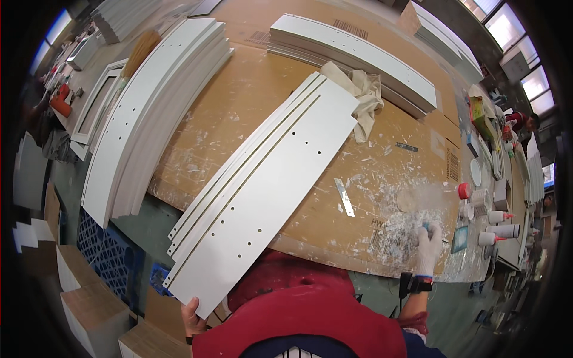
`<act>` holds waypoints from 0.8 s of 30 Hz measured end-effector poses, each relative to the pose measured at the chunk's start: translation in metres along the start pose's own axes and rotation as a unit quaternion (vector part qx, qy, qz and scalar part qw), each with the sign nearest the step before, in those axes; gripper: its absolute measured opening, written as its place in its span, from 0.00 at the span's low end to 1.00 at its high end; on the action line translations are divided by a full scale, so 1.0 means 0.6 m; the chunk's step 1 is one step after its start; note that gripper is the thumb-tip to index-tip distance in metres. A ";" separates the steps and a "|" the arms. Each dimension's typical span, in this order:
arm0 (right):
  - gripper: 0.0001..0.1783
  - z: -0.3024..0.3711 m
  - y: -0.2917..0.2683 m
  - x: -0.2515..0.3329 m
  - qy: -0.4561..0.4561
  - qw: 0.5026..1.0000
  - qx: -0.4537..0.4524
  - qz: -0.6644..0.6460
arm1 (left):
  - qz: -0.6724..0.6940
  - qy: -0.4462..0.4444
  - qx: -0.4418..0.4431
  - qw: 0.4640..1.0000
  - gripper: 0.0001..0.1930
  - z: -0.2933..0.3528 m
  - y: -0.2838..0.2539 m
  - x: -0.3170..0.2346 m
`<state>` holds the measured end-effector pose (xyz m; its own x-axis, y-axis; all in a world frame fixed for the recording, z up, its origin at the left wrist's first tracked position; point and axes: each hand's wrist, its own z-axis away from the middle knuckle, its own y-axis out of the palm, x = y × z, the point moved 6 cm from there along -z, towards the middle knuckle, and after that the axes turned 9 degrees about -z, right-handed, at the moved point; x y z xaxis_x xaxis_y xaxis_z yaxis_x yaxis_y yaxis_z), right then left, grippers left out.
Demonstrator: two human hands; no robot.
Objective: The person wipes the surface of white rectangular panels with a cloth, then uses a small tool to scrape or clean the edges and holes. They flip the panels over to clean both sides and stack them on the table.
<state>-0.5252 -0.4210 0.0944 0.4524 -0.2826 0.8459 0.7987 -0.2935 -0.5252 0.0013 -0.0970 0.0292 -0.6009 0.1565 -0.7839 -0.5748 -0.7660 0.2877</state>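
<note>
A long white panel [268,197] with a groove and several drilled holes lies slantwise across the cardboard-covered table, on top of other grooved white panels [236,159]. My bare left hand [192,316] grips its near corner, thumb on the upper face. Over at the right, my white-gloved right hand [428,243] is low over the dusty tabletop, fingers drawn together at a small bluish thing too unclear to name. White flakes and powder lie around it. A flat metal strip [344,197] rests between the panel and this hand.
Stacked white panels stand left [140,113] and at the back [352,53]. A crumpled cloth [364,98] touches the panel's far end. Along the right edge are a red-lidded jar [464,191], squeeze bottles [489,238] and a teal-and-grey pad [460,239]. Another person [525,122] is far right.
</note>
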 end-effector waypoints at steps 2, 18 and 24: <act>0.13 0.051 0.051 0.084 -0.039 0.993 0.098 -0.059 | -0.007 -0.003 0.024 1.000 0.33 0.000 0.009 -0.004; 0.14 -0.149 0.523 0.502 -0.327 0.895 0.279 0.119 | -0.007 -0.002 -0.035 0.999 0.38 0.003 0.007 -0.008; 0.13 -0.181 0.553 0.493 -0.338 0.885 0.279 0.157 | -0.010 -0.004 -0.035 0.999 0.38 0.014 0.026 -0.015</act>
<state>-0.1695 -0.7010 0.1606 0.6705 0.3955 0.6277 0.5775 0.2530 -0.7762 -0.0071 -0.1048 0.0452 -0.5948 0.1773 -0.7841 -0.5469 -0.8041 0.2330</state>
